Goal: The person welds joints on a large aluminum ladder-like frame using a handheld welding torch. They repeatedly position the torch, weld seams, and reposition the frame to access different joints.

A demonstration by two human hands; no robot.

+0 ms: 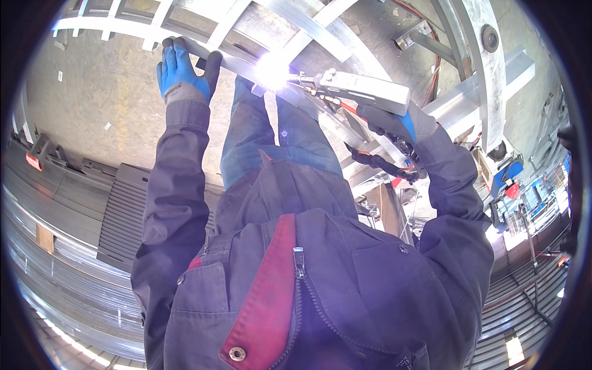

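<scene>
My right hand (394, 123), in a blue and dark glove, is wrapped round the grip of a welding gun (364, 89) with a boxy pale body. The gun's nozzle points left at a metal frame (240, 63), where a blinding white arc (271, 73) burns. That glare hides the joint and the gun's tip. My left hand (180, 71), in a blue and grey glove, lies flat on the frame's rail left of the arc, fingers stretched out and thumb spread. A dark-wrapped cable (376, 161) hangs below the gun.
The slatted frame (228, 21) spans the top of the view. At right stand a thick curved metal beam (491, 80) and a blue box (507, 177). Stacked long metal profiles (68, 246) lie at lower left. A red cable (436, 68) runs along the concrete floor (92, 98).
</scene>
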